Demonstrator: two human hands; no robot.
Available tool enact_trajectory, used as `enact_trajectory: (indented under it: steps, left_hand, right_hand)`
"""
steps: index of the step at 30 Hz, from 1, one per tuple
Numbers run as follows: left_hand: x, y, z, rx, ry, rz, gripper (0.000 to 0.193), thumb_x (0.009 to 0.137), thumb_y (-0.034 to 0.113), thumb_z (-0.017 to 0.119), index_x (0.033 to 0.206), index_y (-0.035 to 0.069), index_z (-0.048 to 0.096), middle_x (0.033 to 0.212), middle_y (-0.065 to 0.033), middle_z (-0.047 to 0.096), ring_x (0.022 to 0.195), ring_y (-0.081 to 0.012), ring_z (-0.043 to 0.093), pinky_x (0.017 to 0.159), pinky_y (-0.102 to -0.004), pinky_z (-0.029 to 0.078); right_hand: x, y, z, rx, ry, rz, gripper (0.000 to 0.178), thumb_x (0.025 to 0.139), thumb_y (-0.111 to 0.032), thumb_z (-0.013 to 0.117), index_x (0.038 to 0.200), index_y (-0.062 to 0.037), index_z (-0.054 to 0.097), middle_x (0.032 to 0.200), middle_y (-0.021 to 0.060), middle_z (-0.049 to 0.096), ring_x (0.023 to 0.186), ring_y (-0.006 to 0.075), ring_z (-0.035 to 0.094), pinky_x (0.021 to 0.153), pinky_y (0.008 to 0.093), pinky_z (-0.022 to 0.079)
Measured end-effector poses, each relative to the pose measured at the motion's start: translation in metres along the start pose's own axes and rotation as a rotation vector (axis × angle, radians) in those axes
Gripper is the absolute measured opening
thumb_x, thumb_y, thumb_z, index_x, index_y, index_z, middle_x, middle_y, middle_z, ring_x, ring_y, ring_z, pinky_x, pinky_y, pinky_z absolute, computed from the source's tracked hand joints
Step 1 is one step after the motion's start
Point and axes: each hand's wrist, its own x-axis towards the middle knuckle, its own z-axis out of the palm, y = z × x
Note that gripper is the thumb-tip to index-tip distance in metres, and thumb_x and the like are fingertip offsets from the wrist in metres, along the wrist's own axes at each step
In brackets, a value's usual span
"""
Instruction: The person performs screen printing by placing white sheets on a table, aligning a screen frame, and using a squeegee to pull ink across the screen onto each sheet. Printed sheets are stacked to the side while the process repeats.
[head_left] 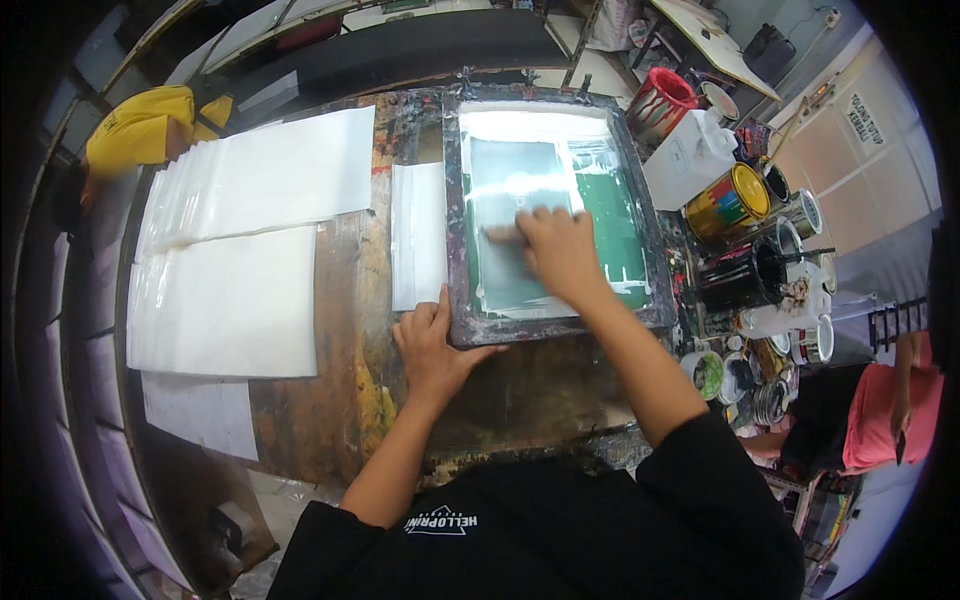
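A silk-screen frame (pixel 655 300) with dark, stained edges lies on the worktable. Its mesh (pixel 610 215) is green, with a greyish area on the left and white ink streaks around it. Over the middle of the mesh is my right hand (pixel 555 250), smeared by motion, so whether it holds anything is unclear. At the frame's near left corner my left hand (pixel 432 345) rests with thumb and forefinger spread apart, touching the edge. Beside the frame on the left lies a narrow stack of white sheets (pixel 418 235), partly hidden by it.
Two large stacks of white sheets (pixel 225 310) cover the table's left side. Ink-stained cans (pixel 728 200), a white jerrycan (pixel 688 155) and a red bucket (pixel 662 100) crowd the right. A person in yellow (pixel 140 130) is at far left; another in pink (pixel 890 415) is at right.
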Motion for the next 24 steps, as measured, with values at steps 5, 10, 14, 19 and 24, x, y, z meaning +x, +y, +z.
enact_trajectory:
  steps: [5, 10, 14, 19, 24]
  left_hand:
    - [0.001, -0.007, 0.002, -0.037, 0.039, 0.056, 0.126, 0.053, 0.067, 0.095, 0.155, 0.003, 0.056, 0.107, -0.0085, 0.058, 0.105, -0.0283, 0.052, 0.098, -0.0449, 0.038]
    - [0.002, -0.003, -0.005, -0.09, 0.034, 0.044, 0.129, 0.056, 0.067, 0.094, 0.158, 0.001, 0.05, 0.098, -0.0085, 0.066, 0.095, -0.0268, 0.056, 0.095, -0.0418, 0.039]
    - [0.0, -0.002, -0.006, -0.118, 0.022, 0.058, 0.128, 0.061, 0.065, 0.093, 0.158, -0.003, 0.047, 0.09, -0.0081, 0.07, 0.086, -0.0254, 0.058, 0.09, -0.0396, 0.04]
    - [-0.002, -0.004, -0.002, -0.123, 0.073, 0.077, 0.123, 0.064, 0.063, 0.092, 0.158, -0.003, 0.047, 0.09, -0.0089, 0.069, 0.085, -0.0256, 0.058, 0.088, -0.0396, 0.04]
    - [-0.003, 0.002, -0.005, -0.219, 0.071, 0.089, 0.114, 0.072, 0.052, 0.094, 0.158, -0.005, 0.046, 0.096, -0.0116, 0.071, 0.09, -0.0281, 0.061, 0.091, -0.0403, 0.045]
  right_hand:
    - [0.132, 0.059, 0.022, 0.004, -0.136, 0.051, 0.027, 0.09, -0.021, 0.068, 0.116, -0.0155, 0.065, 0.11, 0.0092, 0.073, 0.111, 0.0338, 0.07, 0.092, 0.0629, 0.046]
    - [0.209, 0.087, 0.011, 0.088, -0.336, 0.085, 0.048, 0.094, -0.028, 0.066, 0.141, -0.02, 0.064, 0.133, 0.0093, 0.073, 0.128, 0.0325, 0.067, 0.106, 0.0651, 0.044]
    - [0.182, 0.08, 0.026, -0.019, -0.189, 0.061, 0.041, 0.093, -0.028, 0.068, 0.132, -0.0183, 0.066, 0.121, 0.0105, 0.073, 0.118, 0.0339, 0.069, 0.1, 0.0625, 0.047]
    - [0.083, 0.028, -0.011, -0.022, -0.224, 0.027, 0.038, 0.088, -0.026, 0.071, 0.125, -0.0142, 0.066, 0.115, 0.012, 0.071, 0.111, 0.034, 0.069, 0.091, 0.0571, 0.05]
    - [-0.038, -0.023, -0.07, 0.039, -0.27, -0.018, 0.048, 0.086, -0.034, 0.078, 0.121, -0.0052, 0.062, 0.103, 0.0136, 0.07, 0.097, 0.0335, 0.071, 0.081, 0.0512, 0.052]
